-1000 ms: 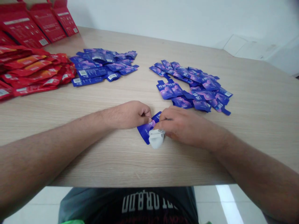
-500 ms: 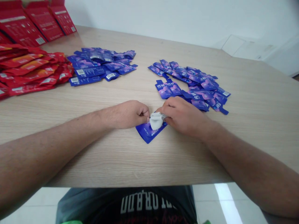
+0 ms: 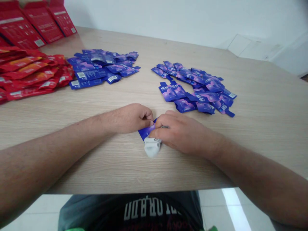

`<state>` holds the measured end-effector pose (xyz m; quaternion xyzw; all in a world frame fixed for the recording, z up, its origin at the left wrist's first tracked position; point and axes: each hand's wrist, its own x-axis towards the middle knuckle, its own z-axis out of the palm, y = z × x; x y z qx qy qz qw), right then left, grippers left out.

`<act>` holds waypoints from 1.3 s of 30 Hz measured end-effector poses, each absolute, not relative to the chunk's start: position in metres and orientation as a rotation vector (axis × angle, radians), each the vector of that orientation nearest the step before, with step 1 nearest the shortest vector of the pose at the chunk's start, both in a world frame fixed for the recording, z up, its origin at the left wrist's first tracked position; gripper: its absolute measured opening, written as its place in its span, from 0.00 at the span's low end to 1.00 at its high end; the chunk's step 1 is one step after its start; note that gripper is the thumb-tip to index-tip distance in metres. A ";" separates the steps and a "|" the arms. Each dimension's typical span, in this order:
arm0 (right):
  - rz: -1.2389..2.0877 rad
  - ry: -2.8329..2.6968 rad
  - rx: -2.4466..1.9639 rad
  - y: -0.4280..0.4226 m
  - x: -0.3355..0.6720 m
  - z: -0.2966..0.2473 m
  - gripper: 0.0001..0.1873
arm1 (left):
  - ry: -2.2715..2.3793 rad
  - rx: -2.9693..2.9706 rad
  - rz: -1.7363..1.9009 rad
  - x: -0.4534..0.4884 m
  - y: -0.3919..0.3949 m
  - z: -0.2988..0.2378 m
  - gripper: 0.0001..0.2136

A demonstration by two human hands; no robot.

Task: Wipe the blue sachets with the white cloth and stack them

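A: What do the hands have hold of?

B: The left hand [image 3: 127,118] is curled nearly closed, its fingertips [image 3: 151,122] pinching the upper edge of a blue sachet [image 3: 145,132]. The right hand [image 3: 179,133] is also mostly closed, with its fingers bent over the sachet's other side. The two hands are almost touching there, and they hide much of it.

A: Where's the sachet?

B: On the wood-grain surface [image 3: 134,173], right between the hands, near the edge closest to the person. A white crumpled piece [image 3: 151,147] sticks out from it toward 6 o'clock, just under the right hand's fingers. I can't tell whether it's cloth or tissue.

A: Is anything else close by?

B: Yes, a loose pile of blue-purple sachets [image 3: 194,88] lies at 1 o'clock, well clear of the right hand. A second pile of blue sachets [image 3: 101,69] sits at 11 o'clock, with many of their white barcode labels showing.

A: And farther out?

B: A heap of red sachets [image 3: 29,70] lies at 10 o'clock, near the surface's left side. Beyond it, at the far corner, flat red cartons [image 3: 40,22] stand in a row, printed with white panels and barcodes.

A: What's nearest the camera?

B: The person's dark T-shirt [image 3: 144,208] at 6 o'clock, below the surface's edge, with pale lettering across the chest.
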<state>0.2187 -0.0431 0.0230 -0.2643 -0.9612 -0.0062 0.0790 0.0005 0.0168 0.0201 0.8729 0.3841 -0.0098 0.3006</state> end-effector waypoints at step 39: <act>-0.096 -2.834 -0.750 -0.061 0.193 0.022 0.13 | 1.027 2.269 -0.008 0.001 0.016 0.024 0.08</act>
